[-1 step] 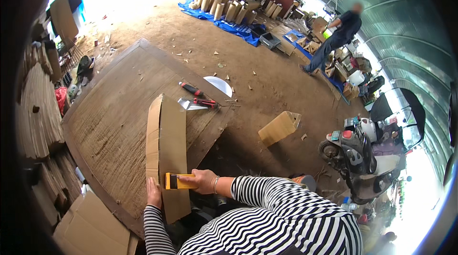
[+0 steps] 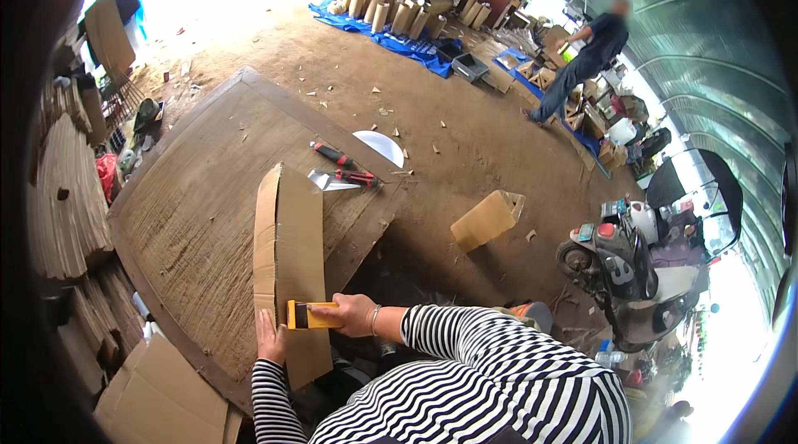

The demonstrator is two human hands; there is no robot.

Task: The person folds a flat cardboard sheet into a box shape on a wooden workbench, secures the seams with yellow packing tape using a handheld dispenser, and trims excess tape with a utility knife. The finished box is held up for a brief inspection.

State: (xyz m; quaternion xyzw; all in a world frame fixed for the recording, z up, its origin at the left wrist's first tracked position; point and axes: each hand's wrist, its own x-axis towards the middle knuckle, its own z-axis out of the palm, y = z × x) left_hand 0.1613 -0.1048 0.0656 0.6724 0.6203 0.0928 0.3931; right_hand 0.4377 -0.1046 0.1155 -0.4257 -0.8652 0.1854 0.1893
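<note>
A long folded cardboard piece stands on edge across the near right part of the brown wooden board. My left hand lies flat along its left side, fingers stretched upward. On the other side, my right hand is wrapped round a boxy yellow hand tool with a dark front end. That tool touches the cardboard near my left hand. Farther off on the board lie a red-and-black handled tool and red-handled pliers, beside a white flat piece.
A white round piece lies past the board's right edge. One cardboard box stands on the dirt floor. Stacked cardboard lines the left. Behind are cardboard tubes on blue sheeting, a person and a scooter.
The person at the back right has shifted an arm slightly. My hands, the yellow tool and the cardboard keep nearly the same places.
</note>
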